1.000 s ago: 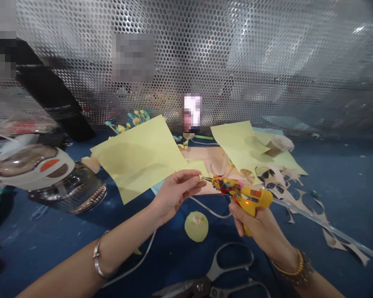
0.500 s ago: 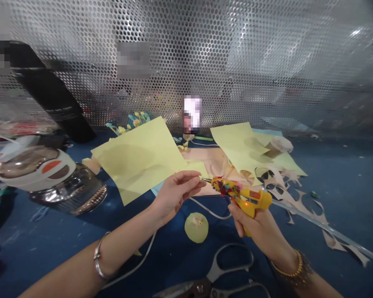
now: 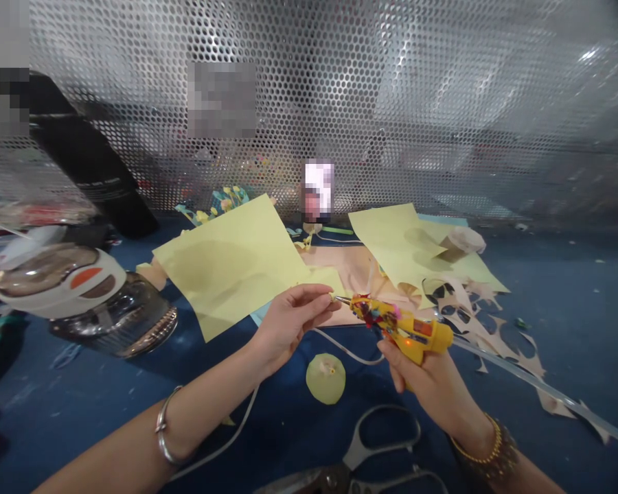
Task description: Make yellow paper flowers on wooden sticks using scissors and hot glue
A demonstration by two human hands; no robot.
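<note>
My left hand (image 3: 293, 319) pinches a tiny pale yellow piece (image 3: 333, 297) between thumb and fingertips; its shape is too small to tell. Wrapped round the handle of a yellow glue gun (image 3: 396, 326) is my right hand (image 3: 425, 377). The gun's metal nozzle points left and meets the small piece or lies just beside it. An orange light shows on the gun, and a clear glue stick (image 3: 535, 379) runs out of its back. Below my hands a round yellow-green paper disc (image 3: 325, 385) lies on the blue table, with a small pale piece on it.
Large scissors (image 3: 347, 461) lie at the front edge. Yellow sheets (image 3: 237, 264) spread behind my left hand, more (image 3: 391, 240) at the right beside paper scraps (image 3: 463, 305). A glass jar (image 3: 113, 302) and black bottle (image 3: 93, 165) stand left. A phone (image 3: 318, 189) leans at the back.
The glue gun's rear end has shifted slightly to the right and the glue stick lies a little lower. My left hand keeps nearly the same place and pinch.
</note>
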